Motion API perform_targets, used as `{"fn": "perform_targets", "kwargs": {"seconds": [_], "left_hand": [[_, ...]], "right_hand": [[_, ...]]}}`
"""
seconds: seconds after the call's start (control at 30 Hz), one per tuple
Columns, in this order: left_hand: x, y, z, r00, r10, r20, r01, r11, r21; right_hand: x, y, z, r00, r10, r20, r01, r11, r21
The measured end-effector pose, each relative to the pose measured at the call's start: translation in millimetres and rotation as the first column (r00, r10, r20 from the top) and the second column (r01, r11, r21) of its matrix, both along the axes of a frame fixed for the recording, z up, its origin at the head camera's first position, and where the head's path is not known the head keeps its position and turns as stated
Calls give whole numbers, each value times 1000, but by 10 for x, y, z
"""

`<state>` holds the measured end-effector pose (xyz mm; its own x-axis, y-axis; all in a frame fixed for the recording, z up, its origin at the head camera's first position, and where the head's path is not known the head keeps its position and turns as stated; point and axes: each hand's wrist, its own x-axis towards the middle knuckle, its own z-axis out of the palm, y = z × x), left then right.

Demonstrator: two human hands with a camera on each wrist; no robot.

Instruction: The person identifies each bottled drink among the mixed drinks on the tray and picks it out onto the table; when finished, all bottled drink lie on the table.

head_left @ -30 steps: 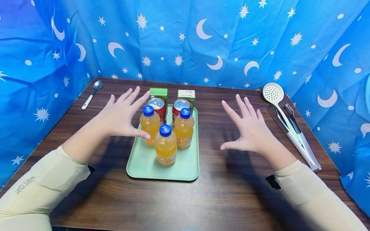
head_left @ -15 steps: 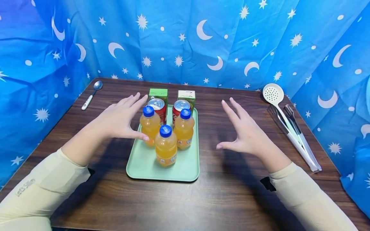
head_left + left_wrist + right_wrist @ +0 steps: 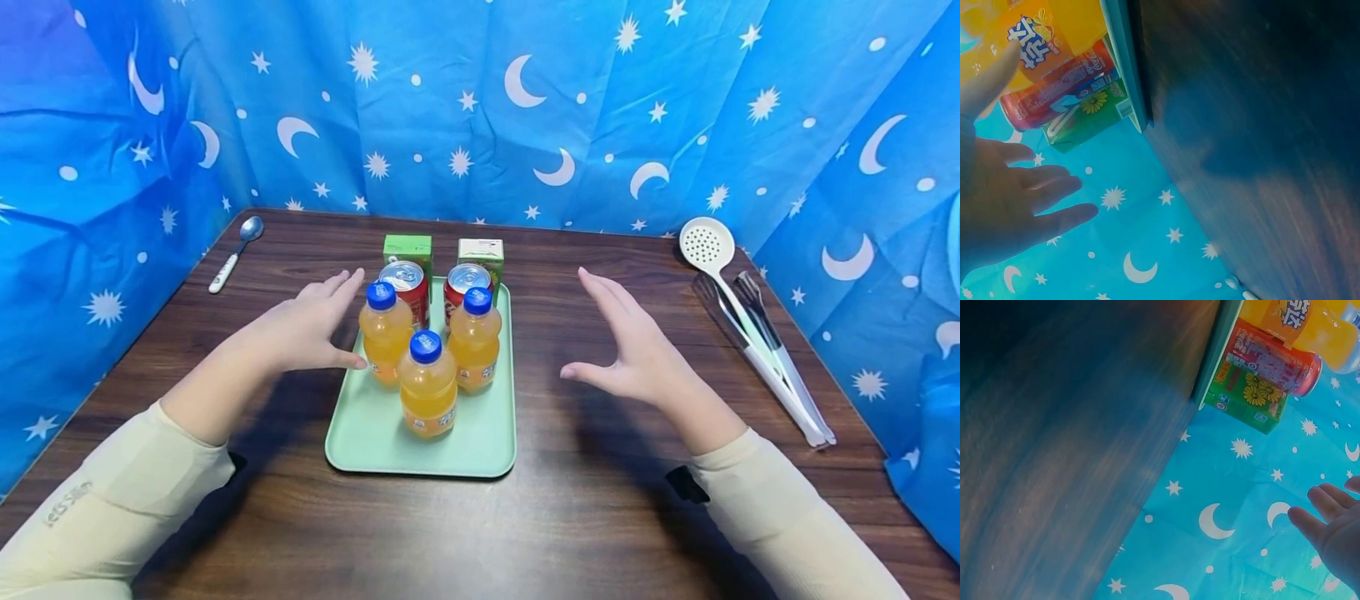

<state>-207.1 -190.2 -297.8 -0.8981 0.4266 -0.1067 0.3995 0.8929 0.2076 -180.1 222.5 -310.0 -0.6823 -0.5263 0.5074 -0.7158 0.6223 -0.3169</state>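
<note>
In the head view, a pale green tray [image 3: 360, 446] carries three orange-drink bottles with blue caps: a front bottle [image 3: 429, 398], a left bottle [image 3: 386, 337] and a right bottle [image 3: 476, 346]. Behind them stand two red cans, a left can [image 3: 411, 287] and a right can [image 3: 468, 279]. Two drink cartons, a green-topped carton [image 3: 408, 246] and a white-topped carton [image 3: 482, 250], are at the back, partly hidden. My left hand [image 3: 303, 329] hovers at the tray's left side, thumb near the left bottle. Over the table right of the tray, my right hand [image 3: 633, 350] holds nothing, its fingers extended.
A spoon [image 3: 236, 254] lies at the far left of the brown table [image 3: 480, 533]. To the right lie a white skimmer [image 3: 707, 243] and clear-handled utensils [image 3: 780, 367], partly overlapping. A blue curtain [image 3: 465, 108] with moons and stars borders the back and sides.
My left hand has sunk and drawn left, its thumb moving off the front of the left bottle. The right hand has shifted slightly left and lower, its fingers closer together. The drinks stay put.
</note>
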Motion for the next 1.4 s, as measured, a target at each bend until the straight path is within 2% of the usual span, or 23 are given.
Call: {"fn": "perform_targets", "kwargs": {"seconds": [0.17, 0.3, 0.47, 0.73, 0.97, 1.07, 1.27, 1.4], "left_hand": [[-3, 7, -51, 995, 15, 94, -19, 999, 46], [3, -4, -82, 991, 24, 133, -33, 997, 66], [22, -3, -124, 989, 27, 146, -38, 997, 74], [14, 52, -196, 992, 37, 123, -43, 998, 47], [-2, 88, -255, 987, 72, 141, -87, 991, 104], [-6, 98, -281, 986, 84, 147, -102, 988, 114], [-2, 106, -328, 980, 116, 163, -135, 985, 105], [13, 104, -352, 964, 148, 220, -179, 975, 129]], "right_hand": [[15, -27, -18, 1000, 12, -24, -14, 999, -47], [40, -54, -23, 1000, 17, -21, -19, 997, -75], [60, -94, -30, 998, 44, -37, -48, 991, -123], [80, -143, -40, 996, 82, -45, -90, 976, -196], [96, -186, -67, 992, 118, -36, -123, 960, -251], [143, -225, -45, 991, 131, -31, -135, 951, -279], [310, -331, 108, 989, 149, -4, -142, 935, -326], [330, -359, 103, 987, 161, 12, -147, 925, -349]]}}
